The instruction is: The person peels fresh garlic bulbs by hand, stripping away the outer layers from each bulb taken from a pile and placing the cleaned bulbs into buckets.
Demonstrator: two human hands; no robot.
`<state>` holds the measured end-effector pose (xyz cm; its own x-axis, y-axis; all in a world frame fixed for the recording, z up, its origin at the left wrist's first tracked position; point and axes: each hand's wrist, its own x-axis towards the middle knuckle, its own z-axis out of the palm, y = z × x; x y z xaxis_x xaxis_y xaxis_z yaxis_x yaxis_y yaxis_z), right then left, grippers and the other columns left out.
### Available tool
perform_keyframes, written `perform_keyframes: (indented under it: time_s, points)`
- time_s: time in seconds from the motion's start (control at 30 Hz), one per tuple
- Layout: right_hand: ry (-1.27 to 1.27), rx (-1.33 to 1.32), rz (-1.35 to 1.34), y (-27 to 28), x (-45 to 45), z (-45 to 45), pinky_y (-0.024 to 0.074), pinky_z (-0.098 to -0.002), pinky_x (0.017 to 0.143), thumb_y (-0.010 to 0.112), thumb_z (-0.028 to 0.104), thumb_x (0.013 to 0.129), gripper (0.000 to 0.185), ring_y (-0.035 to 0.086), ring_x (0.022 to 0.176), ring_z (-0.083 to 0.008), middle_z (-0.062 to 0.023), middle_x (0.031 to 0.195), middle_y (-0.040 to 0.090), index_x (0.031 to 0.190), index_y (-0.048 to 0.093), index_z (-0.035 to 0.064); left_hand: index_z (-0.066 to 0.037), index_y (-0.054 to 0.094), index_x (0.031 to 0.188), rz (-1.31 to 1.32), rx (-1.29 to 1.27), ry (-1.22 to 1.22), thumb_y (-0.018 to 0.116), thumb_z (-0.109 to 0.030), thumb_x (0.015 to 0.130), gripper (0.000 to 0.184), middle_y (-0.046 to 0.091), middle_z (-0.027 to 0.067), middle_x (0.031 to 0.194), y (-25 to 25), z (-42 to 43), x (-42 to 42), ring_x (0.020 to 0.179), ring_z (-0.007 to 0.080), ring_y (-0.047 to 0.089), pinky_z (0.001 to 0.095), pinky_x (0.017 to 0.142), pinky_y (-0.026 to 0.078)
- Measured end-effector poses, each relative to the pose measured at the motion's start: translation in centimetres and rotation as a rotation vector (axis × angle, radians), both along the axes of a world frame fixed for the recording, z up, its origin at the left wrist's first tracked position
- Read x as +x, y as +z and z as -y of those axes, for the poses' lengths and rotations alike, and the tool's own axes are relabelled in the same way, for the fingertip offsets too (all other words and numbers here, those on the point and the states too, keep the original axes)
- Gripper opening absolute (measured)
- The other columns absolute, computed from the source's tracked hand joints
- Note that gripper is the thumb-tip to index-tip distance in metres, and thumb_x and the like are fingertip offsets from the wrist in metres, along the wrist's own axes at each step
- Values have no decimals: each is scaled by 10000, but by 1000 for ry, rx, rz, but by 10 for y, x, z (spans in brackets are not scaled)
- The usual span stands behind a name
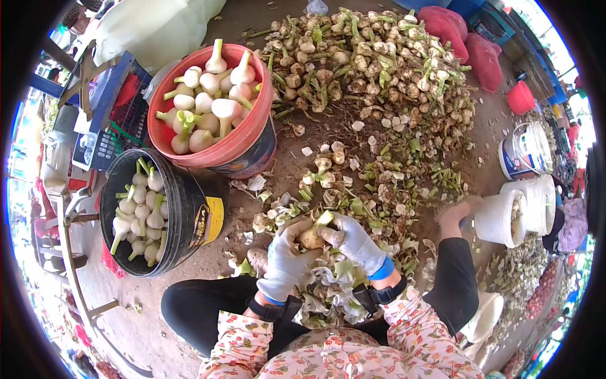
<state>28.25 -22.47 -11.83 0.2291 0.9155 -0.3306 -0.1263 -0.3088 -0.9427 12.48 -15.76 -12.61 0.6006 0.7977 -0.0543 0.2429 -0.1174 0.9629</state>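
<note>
Between my gloved hands is a brownish garlic bulb [311, 238] with a short green cut stem pointing up to the right. My left hand [287, 256] wraps round its left side. The fingers and thumb of my right hand [358, 241] press on its right side and stem. Both hands wear pale grey gloves with blue cuffs. White and green peelings [331, 284] lie below them, over my lap and the ground. Just beyond my hands, a few loose garlic bulbs [323, 174] rest among more scraps.
A large heap of unpeeled garlic [379, 63] covers the far ground. Peeled garlic fills a red bucket [265, 82] and a black bucket [189, 215] at left. White buckets [495, 218] stand at right, red sacks [483, 63] behind. A metal frame [66, 246] is far left.
</note>
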Motion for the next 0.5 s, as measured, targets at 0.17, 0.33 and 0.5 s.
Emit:
perform_keyframes:
  time_s: [0.17,0.33,0.5]
  points:
    - [49,128,138,7,5,11,432,-229,604,590,107,888,137,500,674,-72,-10,763,564,978,597,3,3,508,1227,322,-794,22,737,-17,679,594,592,125,1142,14,4,-4,998,218,602,329,892,478]
    - [38,337,446,-10,2,22,415,-239,584,578,41,876,142,497,637,-107,-45,753,563,1009,598,-5,-16,515,1222,613,-1123,29,655,-224,818,475,615,115,1110,5,5,-8,966,217,620,309,817,512]
    - [-33,271,155,9,-11,27,409,-248,592,568,46,885,148,485,640,-99,-8,750,561,1019,603,-7,-64,507,1249,857,-1557,-257,554,-537,851,621,618,98,1086,-18,-7,-14,848,173,615,275,602,488]
